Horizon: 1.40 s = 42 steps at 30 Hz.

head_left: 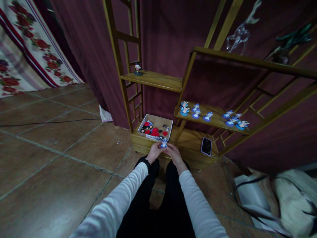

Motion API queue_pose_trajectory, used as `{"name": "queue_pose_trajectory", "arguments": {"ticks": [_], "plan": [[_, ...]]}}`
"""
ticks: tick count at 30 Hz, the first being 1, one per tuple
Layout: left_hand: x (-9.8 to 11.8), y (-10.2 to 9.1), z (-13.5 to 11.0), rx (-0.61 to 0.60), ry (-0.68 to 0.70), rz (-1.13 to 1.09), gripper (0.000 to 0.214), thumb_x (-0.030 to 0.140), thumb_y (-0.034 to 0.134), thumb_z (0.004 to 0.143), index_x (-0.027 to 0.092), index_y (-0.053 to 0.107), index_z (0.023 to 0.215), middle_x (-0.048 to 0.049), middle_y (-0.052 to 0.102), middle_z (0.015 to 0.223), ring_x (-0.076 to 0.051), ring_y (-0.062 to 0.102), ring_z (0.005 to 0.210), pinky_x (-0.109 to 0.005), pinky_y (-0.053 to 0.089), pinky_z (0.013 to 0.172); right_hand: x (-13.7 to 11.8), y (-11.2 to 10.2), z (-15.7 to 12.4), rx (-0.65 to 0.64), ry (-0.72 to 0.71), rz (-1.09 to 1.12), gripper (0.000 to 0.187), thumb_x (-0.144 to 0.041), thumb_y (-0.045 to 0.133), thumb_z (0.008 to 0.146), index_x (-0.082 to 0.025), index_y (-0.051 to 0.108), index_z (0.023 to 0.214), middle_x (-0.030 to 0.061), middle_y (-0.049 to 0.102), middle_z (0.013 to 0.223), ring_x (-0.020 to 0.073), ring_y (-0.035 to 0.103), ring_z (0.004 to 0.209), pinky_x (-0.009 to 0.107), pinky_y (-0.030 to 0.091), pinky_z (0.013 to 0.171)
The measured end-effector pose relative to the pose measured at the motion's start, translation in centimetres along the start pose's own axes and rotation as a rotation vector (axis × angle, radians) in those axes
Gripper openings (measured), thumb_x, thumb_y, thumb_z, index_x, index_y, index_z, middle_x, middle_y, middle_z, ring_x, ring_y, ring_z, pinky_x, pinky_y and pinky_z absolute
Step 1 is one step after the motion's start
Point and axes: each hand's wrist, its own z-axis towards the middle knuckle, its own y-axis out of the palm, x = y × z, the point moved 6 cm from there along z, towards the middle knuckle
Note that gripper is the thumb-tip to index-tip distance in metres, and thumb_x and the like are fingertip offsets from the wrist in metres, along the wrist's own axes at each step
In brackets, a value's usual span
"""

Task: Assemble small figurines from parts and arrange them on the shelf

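Both my hands meet just in front of the bottom board of a wooden shelf unit point(153, 79). My left hand point(154, 151) and my right hand point(173, 152) pinch a small blue and white figurine point(163, 143) between them. Right behind it sits an open cardboard box point(158, 119) with several red and black figurines inside. More blue figurines point(195, 110) stand in groups on the middle shelf board point(215, 123). One dark-haired figurine point(138, 68) stands alone on the upper left board.
A black phone point(206, 145) lies on the bottom board at the right. Bags point(277, 195) rest on the tiled floor at the right. A dark red curtain hangs behind the shelf, and a cable point(49, 122) crosses the floor at the left.
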Motion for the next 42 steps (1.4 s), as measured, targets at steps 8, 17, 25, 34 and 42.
{"name": "queue_pose_trajectory", "arguments": {"ticks": [8,17,25,34,42], "plan": [[-0.5,0.1,0.0,-0.011,0.032,-0.036,0.045,0.008,0.070,0.051,0.013,0.062,0.096,-0.0033,0.066,0.074,-0.014,0.059,0.066,-0.027,0.047,0.066,-0.3,0.0,0.1,0.009,-0.023,-0.029,0.040,-0.032,0.074,0.056,-0.021,0.062,0.092,0.0028,0.066,0.087,0.0158,0.062,0.076,0.034,0.048,0.075],[0.3,0.3,-0.3,-0.040,0.083,-0.071,0.048,0.004,0.067,0.053,0.014,0.059,0.099,-0.0076,0.066,0.095,-0.018,0.062,0.082,-0.030,0.047,0.077,-0.3,-0.1,0.3,-0.002,-0.062,-0.021,0.041,-0.029,0.073,0.055,-0.022,0.061,0.094,0.0016,0.065,0.087,0.0153,0.061,0.078,0.033,0.048,0.075],[0.0,0.3,-0.3,-0.052,0.144,-0.016,0.048,0.007,0.066,0.058,0.014,0.058,0.105,-0.0079,0.066,0.092,-0.018,0.062,0.080,-0.032,0.047,0.077,-0.4,-0.2,0.3,0.001,-0.066,-0.043,0.041,-0.026,0.072,0.053,-0.023,0.062,0.093,0.0008,0.065,0.085,0.0156,0.060,0.077,0.031,0.049,0.073],[1.4,0.7,-1.4,-0.001,0.363,0.574,0.049,0.006,0.056,0.070,0.020,0.054,0.117,-0.0077,0.058,0.111,-0.018,0.057,0.097,-0.035,0.045,0.088,0.0,-0.5,0.6,0.011,-0.057,0.001,0.038,-0.019,0.070,0.052,-0.023,0.063,0.089,0.0001,0.065,0.087,0.0151,0.060,0.077,0.029,0.049,0.069],[3.3,2.0,-3.5,-0.048,0.473,0.904,0.052,0.012,0.046,0.081,0.024,0.038,0.131,-0.0083,0.047,0.127,-0.020,0.050,0.112,-0.034,0.040,0.096,0.2,-0.9,0.9,0.022,-0.069,-0.050,0.041,-0.014,0.061,0.054,-0.023,0.062,0.093,0.0001,0.065,0.091,0.0156,0.059,0.080,0.029,0.049,0.070]]}}
